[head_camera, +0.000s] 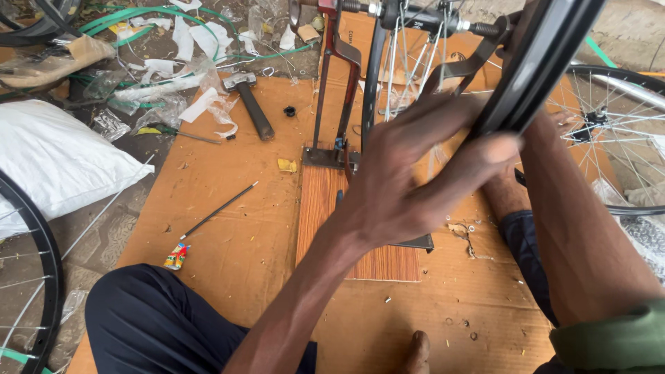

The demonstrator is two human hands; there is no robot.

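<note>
Hammer (248, 102) lying on the cardboard sheet (235, 228), head up near the top edge, handle angled down-right. Small black nut (289, 111) just beside it. Thin black spoke (219, 210) lies diagonal mid-sheet, w/ a small colourful wrapper (176, 256) near its lower end. Yellow scrap (287, 165) a bit further up. White sack (55, 159) off the left edge. Green strapping (131, 21) & torn plastic bits (187, 38) littered at top left. Another spoked wheel (616, 131) lies flat on the right; part of a black rim (41, 277) at far left.
</note>
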